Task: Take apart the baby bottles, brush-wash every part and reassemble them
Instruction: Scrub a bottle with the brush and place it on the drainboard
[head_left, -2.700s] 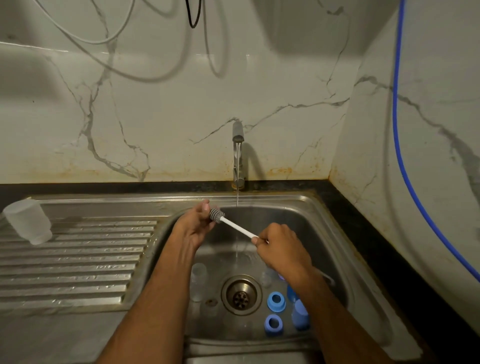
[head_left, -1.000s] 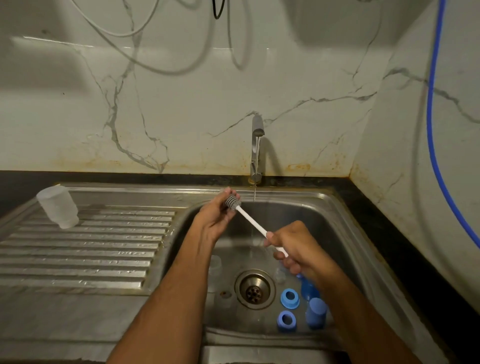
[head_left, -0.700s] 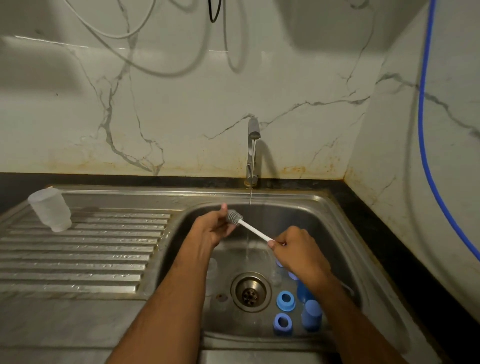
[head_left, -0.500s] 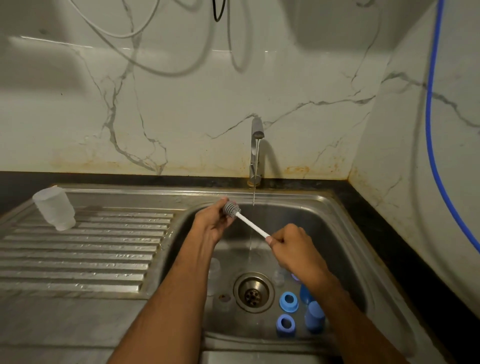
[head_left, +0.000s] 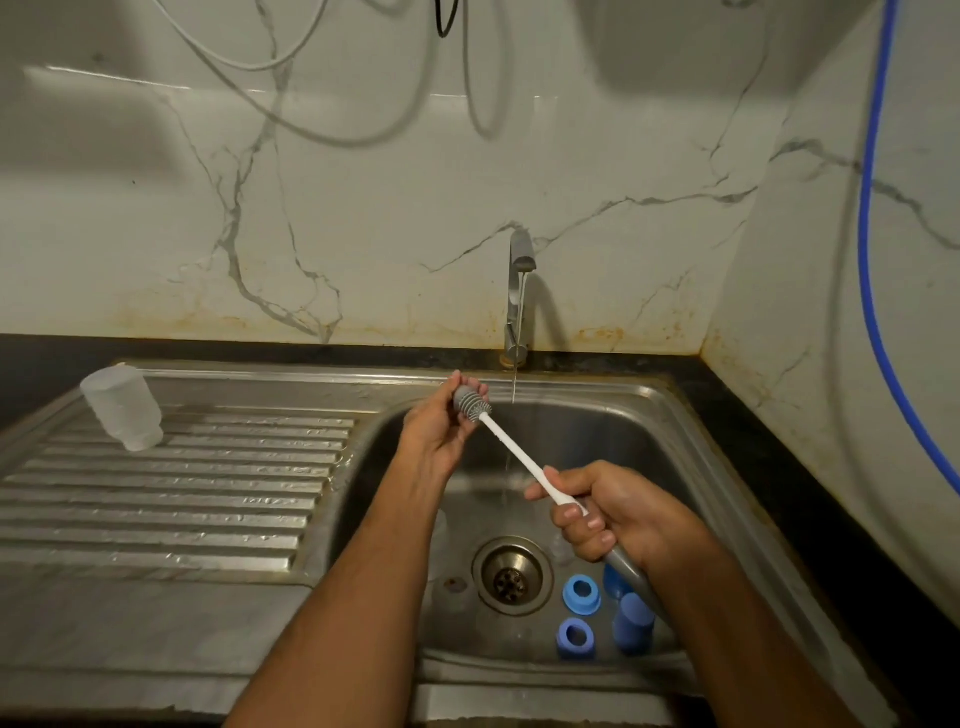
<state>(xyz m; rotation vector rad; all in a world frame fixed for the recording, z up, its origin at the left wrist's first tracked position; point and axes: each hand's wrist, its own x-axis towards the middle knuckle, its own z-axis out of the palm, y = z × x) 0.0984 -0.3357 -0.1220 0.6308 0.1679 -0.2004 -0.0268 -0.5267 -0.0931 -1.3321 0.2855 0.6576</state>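
Left hand (head_left: 434, 434) raised over the back left part of the stainless steel sink basin (head_left: 691, 441), fingers curled round the grey ribbed silicone head of the bottle brush (head_left: 471, 404), thumb and fingertips pinching it. Whether a small bottle part sits between head and palm: cannot tell. Right hand (head_left: 610, 512) lower and nearer the front, fist closed round the brush's handle where the white rod meets the grey grip, rod slanting up and left to the head. Thin stream of water falling from the grey metal tap (head_left: 519, 291) at the back edge of the basin, just right of the brush head, not touching it.

On the basin floor, right of the round metal drain (head_left: 511, 576): two blue plastic screw rings (head_left: 582, 594), open side up, one behind the other, and beside them two blue plastic caps (head_left: 632, 626), the farther partly hidden by the right wrist. Pale clear pieces left of the drain, too dim to count.

One frosted clear plastic bottle body (head_left: 123, 408) upside down at the back left corner of the ridged steel draining board (head_left: 156, 499).

One blue hose (head_left: 872, 260) down the right wall.
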